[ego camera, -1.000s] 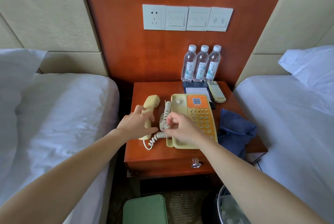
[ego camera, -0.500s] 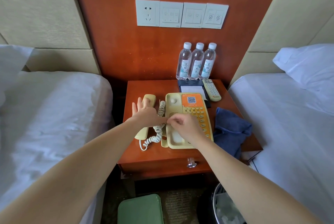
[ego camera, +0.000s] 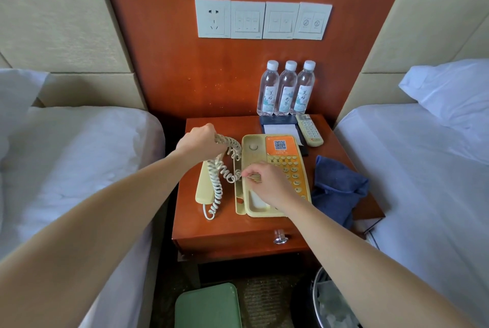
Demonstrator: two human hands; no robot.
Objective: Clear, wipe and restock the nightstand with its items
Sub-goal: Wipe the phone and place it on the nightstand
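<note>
Reddish wood nightstand (ego camera: pixel 227 232) stands between two white beds (ego camera: pixel 79 158). On it, from largest down: a cream telephone (ego camera: pixel 264 203) with an orange keypad, a crumpled blue cloth (ego camera: pixel 338 184) to its right, three upright water bottles (ego camera: pixel 287 89) in a row at the back, a remote (ego camera: pixel 309 130) and a notepad (ego camera: pixel 280 129). The handset (ego camera: pixel 205 190) lies off the cradle, left of the phone. The left hand (ego camera: pixel 198 142) grips the coiled cord (ego camera: pixel 222 169), raised; the right hand (ego camera: pixel 267 184) pinches the cord at the phone's left edge. A wire bin (ego camera: pixel 321 301) on the floor holds a clear liner.

Two white beds (ego camera: pixel 79 158) flank the frame; wall switches (ego camera: pixel 263 20) sit upper centre; a green stool (ego camera: pixel 209 306) and bin (ego camera: pixel 333 304) lie below.
</note>
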